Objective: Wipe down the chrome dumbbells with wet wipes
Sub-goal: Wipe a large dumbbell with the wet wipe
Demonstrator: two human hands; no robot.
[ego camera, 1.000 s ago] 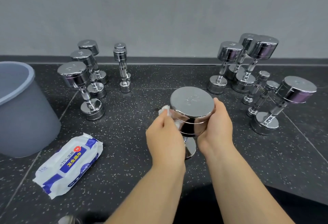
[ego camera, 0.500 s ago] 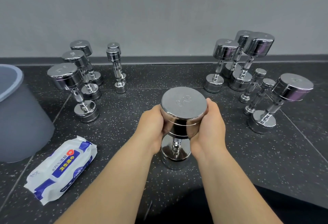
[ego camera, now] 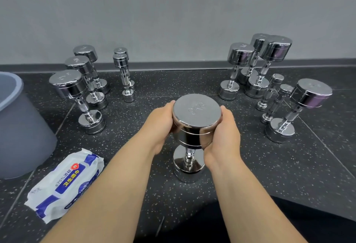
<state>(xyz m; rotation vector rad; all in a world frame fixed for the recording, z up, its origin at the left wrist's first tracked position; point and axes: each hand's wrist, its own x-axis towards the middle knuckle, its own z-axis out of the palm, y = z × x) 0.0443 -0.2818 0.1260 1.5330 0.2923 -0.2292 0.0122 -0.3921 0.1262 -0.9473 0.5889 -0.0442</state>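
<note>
Left hand (ego camera: 159, 125) shifted round dumbbell (ego camera: 196, 112), right hand (ego camera: 224, 134) opposite, long axis vertical

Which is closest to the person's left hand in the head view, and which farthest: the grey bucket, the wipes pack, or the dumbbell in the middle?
1. The middle dumbbell: the left hand grips its top head.
2. The wipes pack: on the floor, lower left.
3. The grey bucket: at the far left edge.

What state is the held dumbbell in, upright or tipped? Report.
Upright: the dumbbell stands on its lower head on the floor, left hand and right hand gripping its top head.
</note>
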